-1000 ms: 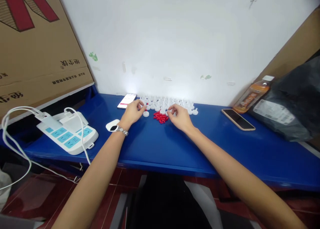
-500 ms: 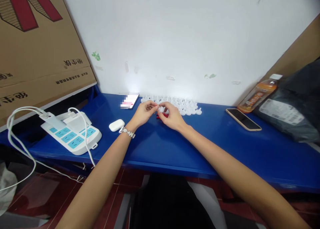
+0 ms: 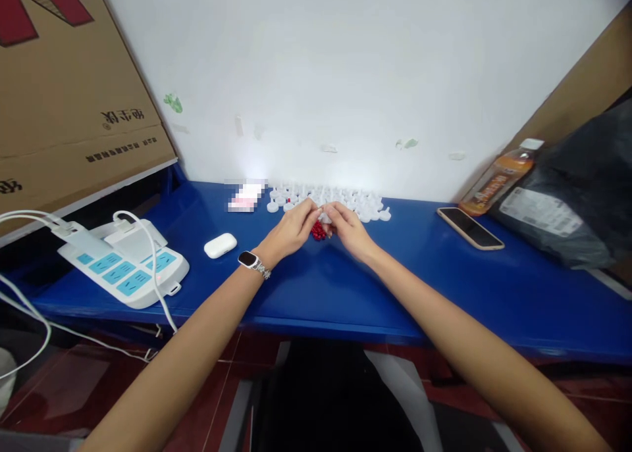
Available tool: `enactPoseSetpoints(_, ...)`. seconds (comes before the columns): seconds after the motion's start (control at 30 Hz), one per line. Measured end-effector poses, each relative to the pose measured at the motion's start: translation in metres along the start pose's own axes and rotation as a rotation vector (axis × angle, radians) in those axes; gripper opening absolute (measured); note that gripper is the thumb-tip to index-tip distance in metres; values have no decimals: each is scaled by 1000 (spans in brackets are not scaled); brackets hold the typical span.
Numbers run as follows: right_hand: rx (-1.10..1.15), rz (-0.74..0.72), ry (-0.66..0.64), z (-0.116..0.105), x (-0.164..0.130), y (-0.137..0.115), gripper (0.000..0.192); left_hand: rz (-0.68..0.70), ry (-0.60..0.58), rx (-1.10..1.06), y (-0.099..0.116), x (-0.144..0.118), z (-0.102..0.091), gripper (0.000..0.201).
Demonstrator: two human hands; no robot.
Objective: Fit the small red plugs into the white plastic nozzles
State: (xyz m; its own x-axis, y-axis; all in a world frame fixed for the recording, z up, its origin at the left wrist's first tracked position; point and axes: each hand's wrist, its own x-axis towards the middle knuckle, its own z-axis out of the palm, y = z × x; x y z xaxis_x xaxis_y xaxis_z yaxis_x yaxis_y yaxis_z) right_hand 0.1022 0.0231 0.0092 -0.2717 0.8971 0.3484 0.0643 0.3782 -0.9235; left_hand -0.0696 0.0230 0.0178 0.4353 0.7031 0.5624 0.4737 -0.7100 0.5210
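The left hand (image 3: pixel 292 229) and right hand (image 3: pixel 349 227) meet over a small white piece (image 3: pixel 324 218), but it is too tiny to tell what it is or who grips it. The hands cover part of the red bits (image 3: pixel 318 231). The white caps (image 3: pixel 345 199) glow too bright to count. A phone (image 3: pixel 244 197) by the wall is blurred out. The cardboard box (image 3: pixel 59 97) and white cable (image 3: pixel 24 333) run off the left edge, the black bag (image 3: pixel 577 195) off the right
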Motion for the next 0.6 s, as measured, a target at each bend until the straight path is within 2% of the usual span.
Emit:
enactPoseSetpoints(0.07, 62, 8, -28, -3, -4, -2, 51, 10, 8, 31, 1, 1, 4, 32)
enactPoseSetpoints(0.13, 33, -18, -35, -6, -9, -5, 48, -20, 55, 1, 1, 2, 9, 37)
enactPoseSetpoints(0.23, -158, -102, 2, -12, -15, -7, 39, -114, 113, -132, 0, 6, 17, 43)
enactPoseSetpoints(0.37, -389, -180, 15, -18, -17, -9, 26, -165, 106, -248, -3, 9, 22, 48)
enactPoseSetpoints(0.6, -618, -170, -60, -16, -18, -18, 19, -265, 118, -407, -4, 13, 26, 60)
